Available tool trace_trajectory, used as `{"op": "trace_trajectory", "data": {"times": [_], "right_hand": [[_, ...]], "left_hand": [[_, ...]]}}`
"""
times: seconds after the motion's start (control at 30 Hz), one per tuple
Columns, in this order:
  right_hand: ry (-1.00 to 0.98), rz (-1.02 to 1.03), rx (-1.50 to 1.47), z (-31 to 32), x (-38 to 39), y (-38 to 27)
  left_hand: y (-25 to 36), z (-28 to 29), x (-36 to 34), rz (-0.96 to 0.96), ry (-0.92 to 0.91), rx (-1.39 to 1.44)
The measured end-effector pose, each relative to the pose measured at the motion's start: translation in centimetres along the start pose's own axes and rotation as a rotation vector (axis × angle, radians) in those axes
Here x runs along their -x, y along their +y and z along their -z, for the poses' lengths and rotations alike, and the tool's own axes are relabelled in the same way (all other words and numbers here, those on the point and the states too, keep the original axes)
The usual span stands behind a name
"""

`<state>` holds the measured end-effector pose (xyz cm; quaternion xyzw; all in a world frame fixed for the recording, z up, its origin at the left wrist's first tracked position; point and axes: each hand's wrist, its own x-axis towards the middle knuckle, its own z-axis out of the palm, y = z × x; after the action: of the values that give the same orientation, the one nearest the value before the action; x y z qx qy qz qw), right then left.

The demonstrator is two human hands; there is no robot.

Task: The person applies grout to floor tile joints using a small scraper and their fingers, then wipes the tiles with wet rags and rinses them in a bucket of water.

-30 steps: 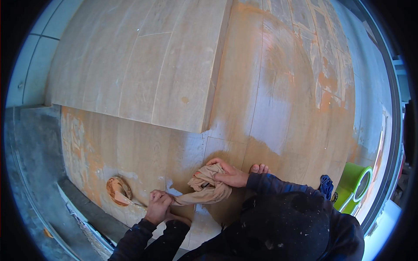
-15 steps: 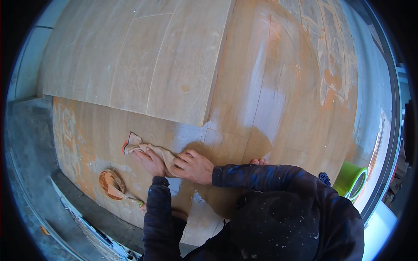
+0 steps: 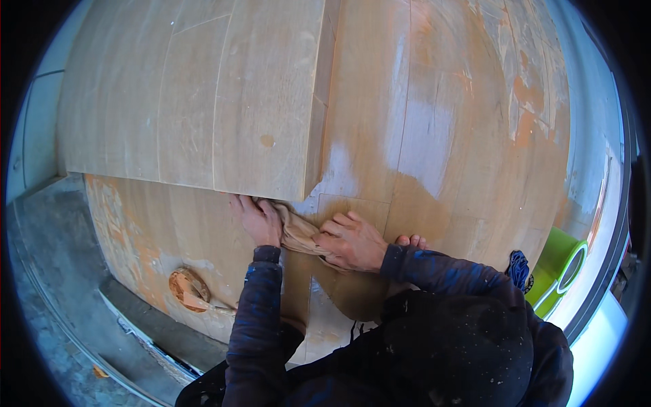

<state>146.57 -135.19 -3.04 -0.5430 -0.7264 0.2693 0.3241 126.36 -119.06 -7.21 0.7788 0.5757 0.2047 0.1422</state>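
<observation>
A beige cloth [image 3: 298,230] lies bunched on the tiled, wood-look floor, just in front of the corner of a raised wood-look step [image 3: 264,102]. My left hand [image 3: 258,220] presses the cloth's far left end up against the base of the step, its fingertips partly hidden at the edge. Curled over the other end is my right hand [image 3: 352,242], gripping the cloth's folds. Wet-looking and whitish, shiny patches show on the floor around the step's corner.
A round tub [image 3: 190,288] with orange-brown residue and a tool across it sits to the left. On the right stand a green bucket [image 3: 556,271] and a bundle of dark blue cord [image 3: 519,268]. Orange smears [image 3: 525,102] mark the far right floor. A bare foot [image 3: 411,241] shows beside my right forearm.
Both hands have moved right and the cloth with them. My left hand has gone from the open floor to the step's base, and the view has shifted slightly.
</observation>
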Motion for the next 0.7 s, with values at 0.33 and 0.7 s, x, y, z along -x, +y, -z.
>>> {"op": "trace_trajectory", "data": {"times": [0.33,0.7], "right_hand": [[0.195,-0.353,0.026,7.8,11.4,3.1],[0.928,-0.864,-0.550,3.2,22.3,-4.0]], "left_hand": [[11.9,-3.4,10.7,-0.018,-0.116,-0.029],[16.5,-5.2,17.0,-0.618,-0.510,0.432]]}}
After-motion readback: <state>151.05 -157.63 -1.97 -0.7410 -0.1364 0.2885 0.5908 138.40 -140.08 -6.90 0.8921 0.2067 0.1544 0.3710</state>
